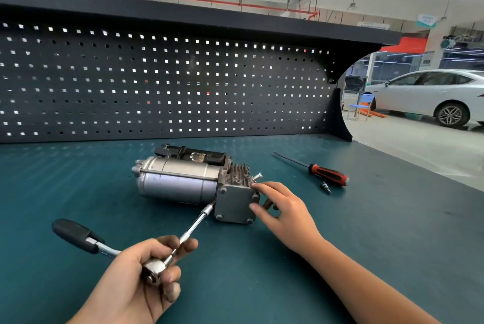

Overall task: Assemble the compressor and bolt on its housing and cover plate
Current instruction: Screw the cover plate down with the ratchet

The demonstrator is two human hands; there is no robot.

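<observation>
The grey compressor (178,182) lies on its side in the middle of the green bench mat (366,232). Its square cover plate (234,201) faces me, with bolts at the corners. A long bolt (258,175) sticks out near the finned head. My left hand (142,275) grips the head of a ratchet wrench (78,236). The wrench's extension bar (195,225) points at the plate's left edge. My right hand (281,209) holds the plate's right edge, fingers curled round the housing.
A red and black screwdriver (323,172) lies on the mat to the right, with a small bit or bolt (326,187) beside it. A dark pegboard (162,82) closes the back of the bench. The bench's right edge drops to the workshop floor, where a white car (429,95) stands.
</observation>
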